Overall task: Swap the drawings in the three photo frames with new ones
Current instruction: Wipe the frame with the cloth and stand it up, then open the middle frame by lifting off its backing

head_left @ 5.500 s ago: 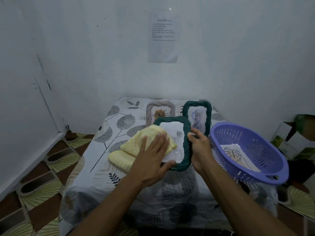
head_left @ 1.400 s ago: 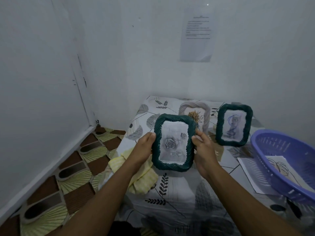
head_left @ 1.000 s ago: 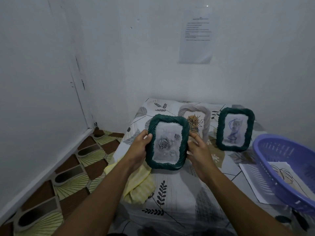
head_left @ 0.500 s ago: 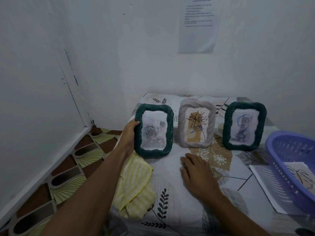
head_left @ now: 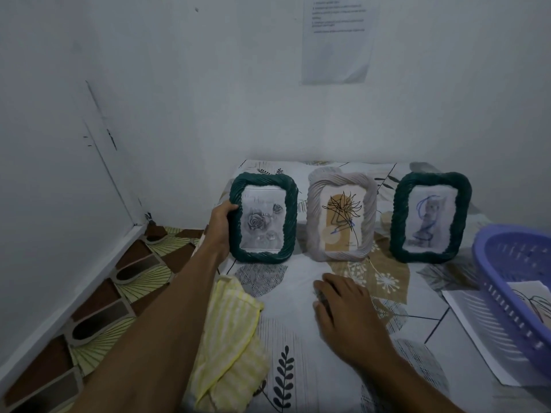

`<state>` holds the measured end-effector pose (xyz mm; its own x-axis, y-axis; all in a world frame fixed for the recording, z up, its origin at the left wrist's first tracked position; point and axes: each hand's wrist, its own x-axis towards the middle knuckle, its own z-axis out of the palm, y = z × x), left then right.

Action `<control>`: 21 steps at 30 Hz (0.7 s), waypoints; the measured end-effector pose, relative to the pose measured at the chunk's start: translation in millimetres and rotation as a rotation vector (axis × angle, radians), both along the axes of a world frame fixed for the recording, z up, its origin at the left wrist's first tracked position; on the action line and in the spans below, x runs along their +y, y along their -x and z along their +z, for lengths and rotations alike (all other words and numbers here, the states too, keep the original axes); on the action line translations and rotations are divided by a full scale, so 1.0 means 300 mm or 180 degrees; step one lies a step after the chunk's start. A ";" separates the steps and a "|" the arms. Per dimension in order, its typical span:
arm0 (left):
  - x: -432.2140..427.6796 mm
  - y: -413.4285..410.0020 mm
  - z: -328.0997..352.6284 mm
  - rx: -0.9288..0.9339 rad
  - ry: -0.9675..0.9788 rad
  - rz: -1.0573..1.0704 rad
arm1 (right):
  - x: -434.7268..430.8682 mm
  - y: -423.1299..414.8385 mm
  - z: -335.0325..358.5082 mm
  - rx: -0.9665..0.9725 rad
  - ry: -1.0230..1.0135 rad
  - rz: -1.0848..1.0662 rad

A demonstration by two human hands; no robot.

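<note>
The left hand (head_left: 220, 225) is gripping the left edge of a green frame (head_left: 264, 222) with a grey rose drawing in it. The thumb is lying on the front rim and the other fingers are curling round behind, out of sight. This frame is standing upright on the patterned tablecloth (head_left: 298, 368), at eleven o'clock from the right hand (head_left: 346, 311).

The right hand is resting palm down on the cloth, holding nothing, with its fingers relaxed and close together, pointing toward eleven o'clock.

Just beside the held frame, at its three o'clock, a pale frame (head_left: 341, 216) with a line drawing on tan is standing. Further toward three o'clock, a second green frame (head_left: 430, 217) with a blue-lined drawing is standing apart from it.

A yellow cloth (head_left: 229, 332) is lying crumpled at six o'clock from the held frame, partly under the left forearm. A purple basket (head_left: 489, 281) is sitting at three o'clock from the right hand, with a drawing (head_left: 533, 299) inside and a sheet of paper (head_left: 474, 320) beneath it. A printed notice (head_left: 337, 40) is hanging on the wall at twelve o'clock.
</note>
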<state>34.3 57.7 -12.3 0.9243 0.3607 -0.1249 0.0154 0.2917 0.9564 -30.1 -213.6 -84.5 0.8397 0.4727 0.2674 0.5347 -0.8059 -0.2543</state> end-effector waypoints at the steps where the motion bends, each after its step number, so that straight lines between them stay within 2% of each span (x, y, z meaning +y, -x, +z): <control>1: 0.005 -0.006 -0.002 -0.0027 0.0019 -0.0011 | 0.000 -0.002 -0.002 0.0021 -0.0009 -0.0007; 7: 0.021 -0.021 -0.029 -0.0080 0.0091 0.0003 | -0.002 -0.003 0.001 0.0065 -0.0052 0.0006; 11: 0.040 -0.002 -0.038 -0.0274 -0.0431 0.0052 | -0.002 -0.006 -0.002 0.0028 -0.0105 0.0029; 14: 0.037 0.027 -0.039 -0.0286 -0.1356 0.0383 | -0.001 -0.006 -0.005 0.0009 -0.0138 0.0016; 18: -0.024 0.113 -0.047 -0.0470 -0.3440 0.1294 | 0.001 0.006 0.012 0.0064 -0.0326 0.0045; 20: -0.097 0.169 -0.031 -0.0742 -0.3931 0.1423 | 0.002 0.007 0.028 0.0101 -0.0718 -0.0043; 21: -0.139 0.196 -0.030 -0.0817 -0.4034 0.1246 | -0.002 0.004 0.032 0.0100 -0.0937 -0.0135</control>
